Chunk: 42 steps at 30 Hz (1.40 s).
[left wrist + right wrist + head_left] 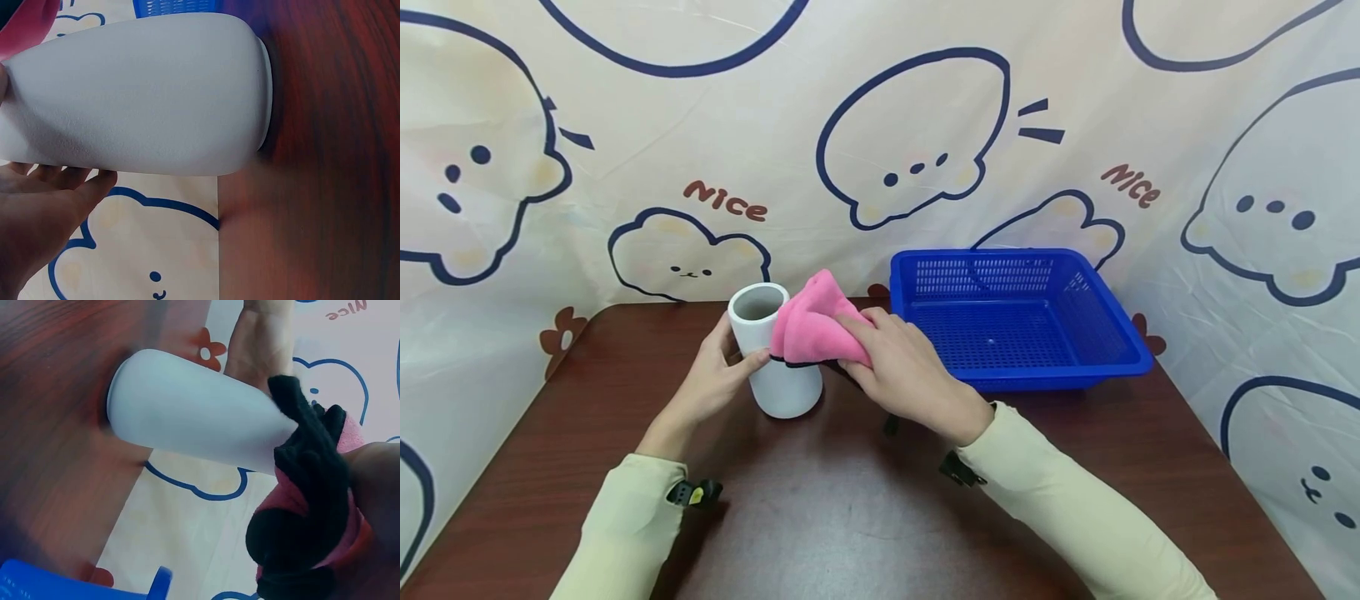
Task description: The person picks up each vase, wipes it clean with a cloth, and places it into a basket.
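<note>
A white vase [786,392] with a wide round mouth stands upright on the brown table. My left hand [709,379] holds its left side near the top, thumb across the front and fingers behind. In the left wrist view those fingers [94,184] lie along the wall of the vase [156,94]. My right hand [910,371] grips a bunched cloth [816,325], pink on one side and black on the other, against the upper right of the vase. The right wrist view shows the cloth's dark folds [312,487] touching the vase near its rim.
A blue plastic basket [1045,372] with perforated walls stands at the back right of the table [850,517], close to my right hand. Behind the table hangs a pale curtain [775,125] with cartoon outlines.
</note>
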Each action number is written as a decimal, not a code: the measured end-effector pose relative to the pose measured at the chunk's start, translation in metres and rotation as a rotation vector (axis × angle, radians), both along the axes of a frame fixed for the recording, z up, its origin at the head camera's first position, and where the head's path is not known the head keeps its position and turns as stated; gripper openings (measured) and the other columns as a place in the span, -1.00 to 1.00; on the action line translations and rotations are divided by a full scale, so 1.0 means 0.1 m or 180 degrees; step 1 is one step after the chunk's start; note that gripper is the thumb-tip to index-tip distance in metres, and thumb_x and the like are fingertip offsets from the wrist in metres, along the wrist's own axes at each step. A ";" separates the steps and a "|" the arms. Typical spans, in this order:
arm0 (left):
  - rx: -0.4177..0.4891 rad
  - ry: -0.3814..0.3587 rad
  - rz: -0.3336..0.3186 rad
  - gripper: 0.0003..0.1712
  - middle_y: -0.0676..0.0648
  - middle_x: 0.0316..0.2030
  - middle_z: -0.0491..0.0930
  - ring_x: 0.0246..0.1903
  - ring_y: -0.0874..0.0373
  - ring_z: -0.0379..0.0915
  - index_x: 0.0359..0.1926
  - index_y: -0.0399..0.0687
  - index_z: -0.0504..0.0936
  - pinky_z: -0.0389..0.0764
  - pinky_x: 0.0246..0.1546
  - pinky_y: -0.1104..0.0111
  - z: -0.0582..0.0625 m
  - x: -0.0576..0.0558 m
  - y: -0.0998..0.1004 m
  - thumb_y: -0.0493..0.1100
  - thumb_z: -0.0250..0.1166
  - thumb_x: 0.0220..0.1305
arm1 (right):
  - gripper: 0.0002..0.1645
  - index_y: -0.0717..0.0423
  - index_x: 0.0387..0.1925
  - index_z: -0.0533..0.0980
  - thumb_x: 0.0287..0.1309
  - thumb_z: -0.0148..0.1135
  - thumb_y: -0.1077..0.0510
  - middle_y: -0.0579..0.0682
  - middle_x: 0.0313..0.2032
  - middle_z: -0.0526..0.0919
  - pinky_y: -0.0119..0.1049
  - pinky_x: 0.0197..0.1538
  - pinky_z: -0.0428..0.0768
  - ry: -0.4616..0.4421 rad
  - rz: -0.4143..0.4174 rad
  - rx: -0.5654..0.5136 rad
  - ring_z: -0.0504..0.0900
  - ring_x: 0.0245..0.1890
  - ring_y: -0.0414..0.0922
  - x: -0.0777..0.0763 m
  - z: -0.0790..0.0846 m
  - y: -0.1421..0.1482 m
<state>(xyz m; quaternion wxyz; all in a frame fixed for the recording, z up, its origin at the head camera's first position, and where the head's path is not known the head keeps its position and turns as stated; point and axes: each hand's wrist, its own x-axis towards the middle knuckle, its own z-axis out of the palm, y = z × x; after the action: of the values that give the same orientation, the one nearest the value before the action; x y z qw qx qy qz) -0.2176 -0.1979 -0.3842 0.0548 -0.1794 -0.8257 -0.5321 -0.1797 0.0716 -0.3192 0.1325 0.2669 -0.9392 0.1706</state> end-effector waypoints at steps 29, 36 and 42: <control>0.0020 0.0073 -0.0013 -0.20 0.06 0.24 0.34 0.12 0.38 0.34 0.46 0.26 0.06 0.47 0.00 0.61 -0.02 0.00 -0.01 -0.21 0.23 0.32 | -0.48 -0.16 0.26 0.36 0.29 0.15 -0.09 -0.02 0.07 0.56 -0.17 -0.01 0.59 -0.0299 -0.0028 0.0088 0.57 -0.01 -0.08 -0.17 -0.06 -0.22; 0.0008 0.0048 -0.0017 -0.20 0.03 0.26 0.32 0.14 0.37 0.32 0.46 0.29 0.06 0.47 0.02 0.59 -0.01 0.00 0.00 -0.19 0.23 0.32 | -0.48 -0.14 0.25 0.36 0.30 0.14 -0.10 -0.02 0.06 0.57 -0.17 -0.03 0.59 -0.0302 -0.0022 0.0139 0.58 -0.03 -0.07 -0.17 -0.09 -0.24; -0.0029 0.0028 -0.0011 -0.19 0.00 0.29 0.30 0.17 0.34 0.29 0.46 0.31 0.04 0.46 0.06 0.52 0.00 0.00 0.00 -0.18 0.23 0.32 | -0.49 -0.14 0.24 0.37 0.30 0.13 -0.10 -0.02 0.06 0.57 -0.20 -0.05 0.60 -0.0327 -0.0005 0.0124 0.57 -0.05 -0.09 -0.16 -0.11 -0.24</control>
<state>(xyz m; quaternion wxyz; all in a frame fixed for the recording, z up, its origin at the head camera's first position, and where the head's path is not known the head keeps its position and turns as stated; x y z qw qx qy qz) -0.2174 -0.1983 -0.3842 0.0567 -0.1834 -0.8275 -0.5276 -0.1961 0.0477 -0.3301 0.0789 0.2596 -0.9481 0.1657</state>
